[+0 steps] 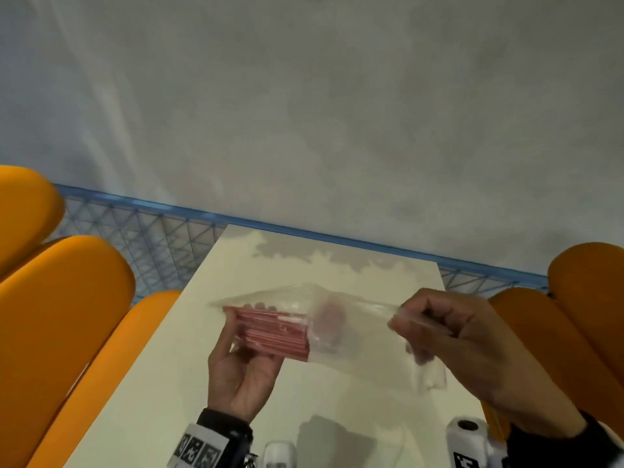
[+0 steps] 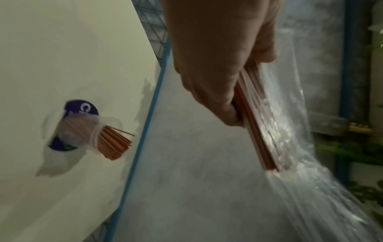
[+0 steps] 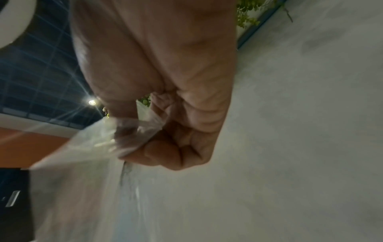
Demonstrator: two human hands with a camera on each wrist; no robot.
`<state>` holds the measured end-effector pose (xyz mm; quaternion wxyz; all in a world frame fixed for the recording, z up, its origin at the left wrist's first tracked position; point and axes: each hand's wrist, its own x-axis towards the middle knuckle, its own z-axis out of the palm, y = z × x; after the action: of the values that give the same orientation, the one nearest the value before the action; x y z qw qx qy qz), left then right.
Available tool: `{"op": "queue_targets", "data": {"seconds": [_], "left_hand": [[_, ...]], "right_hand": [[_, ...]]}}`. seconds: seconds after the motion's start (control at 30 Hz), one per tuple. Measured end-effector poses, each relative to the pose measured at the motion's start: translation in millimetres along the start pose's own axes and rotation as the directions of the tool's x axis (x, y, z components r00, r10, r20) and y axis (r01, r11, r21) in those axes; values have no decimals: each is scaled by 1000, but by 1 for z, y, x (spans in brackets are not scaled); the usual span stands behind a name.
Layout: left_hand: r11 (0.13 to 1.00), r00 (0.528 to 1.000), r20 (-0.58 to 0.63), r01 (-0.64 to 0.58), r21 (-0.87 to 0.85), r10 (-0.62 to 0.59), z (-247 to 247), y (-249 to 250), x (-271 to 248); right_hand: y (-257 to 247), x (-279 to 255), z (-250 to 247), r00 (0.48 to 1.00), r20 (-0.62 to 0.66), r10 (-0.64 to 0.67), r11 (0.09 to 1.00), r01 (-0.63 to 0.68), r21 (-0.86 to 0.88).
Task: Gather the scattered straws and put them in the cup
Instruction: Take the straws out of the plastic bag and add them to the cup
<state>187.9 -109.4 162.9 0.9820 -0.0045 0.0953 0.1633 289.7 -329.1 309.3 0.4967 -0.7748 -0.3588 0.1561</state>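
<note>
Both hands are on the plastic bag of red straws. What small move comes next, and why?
Probably pull the bag off with the right hand while the left hand grips the straws: they are still wrapped, and the cup on the table already holds others.

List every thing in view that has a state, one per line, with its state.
straws: bundled inside the bag, off the table.
plastic bag: stretched between both hands.
left hand: grips the straws through the bag.
right hand: pinches the bag's other end.
cup: on the table, holding straws.
</note>
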Motion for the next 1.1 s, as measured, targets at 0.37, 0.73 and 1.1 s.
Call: {"op": "queue_targets", "data": {"seconds": [0.37,0.73,1.1], "left_hand": [[957,987,-8,-153,247,160,55,30,12],[399,880,290,-435,807,375,151,-17,18],[144,884,370,-421,895,285,171,-58,20]], "right_hand": [[45,-16,24,962,-170,211,915,-133,381],[95,-4,87,781,67,621,66,-138,988],[103,0,97,807,62,587,-189,62,980]]}}
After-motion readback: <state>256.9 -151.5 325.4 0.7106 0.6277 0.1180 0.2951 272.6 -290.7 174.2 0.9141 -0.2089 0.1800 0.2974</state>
